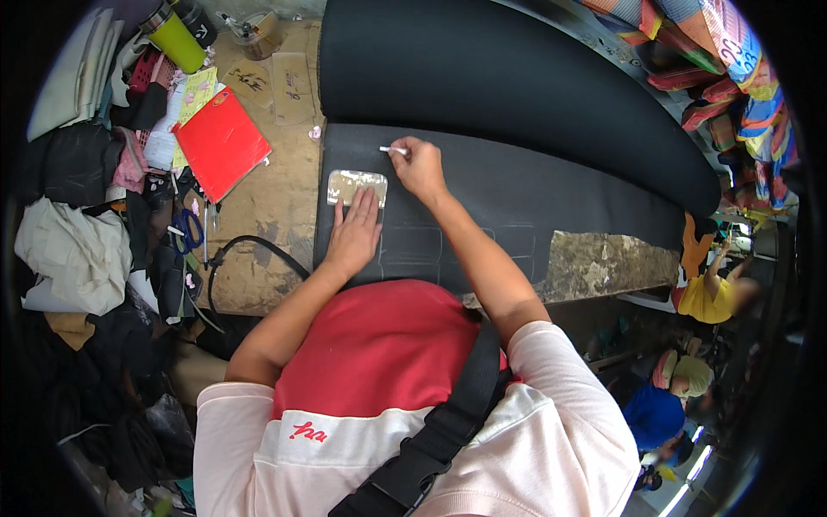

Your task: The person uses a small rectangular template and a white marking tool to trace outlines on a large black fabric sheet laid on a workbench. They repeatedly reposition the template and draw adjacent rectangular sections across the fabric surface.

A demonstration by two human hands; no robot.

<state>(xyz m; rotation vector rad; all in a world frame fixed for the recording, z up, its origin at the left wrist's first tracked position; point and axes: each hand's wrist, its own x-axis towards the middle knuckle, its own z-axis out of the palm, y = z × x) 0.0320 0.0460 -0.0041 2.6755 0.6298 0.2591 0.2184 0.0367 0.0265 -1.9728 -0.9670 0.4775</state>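
Pinched in the right hand (pixel 421 169) is white chalk (pixel 386 149); beneath the flattened left hand (pixel 354 237), near the dark sheet (pixel 534 194)'s left edge, the pale plate (pixel 347 183) could be skewed by uneven pressure.

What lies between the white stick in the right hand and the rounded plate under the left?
No object: in the head view, only dark sheet shows between the white stick and the rounded plate.

Room rightward over dark fabric (pixel 543 188), black roll (pixel 500 77) beyond
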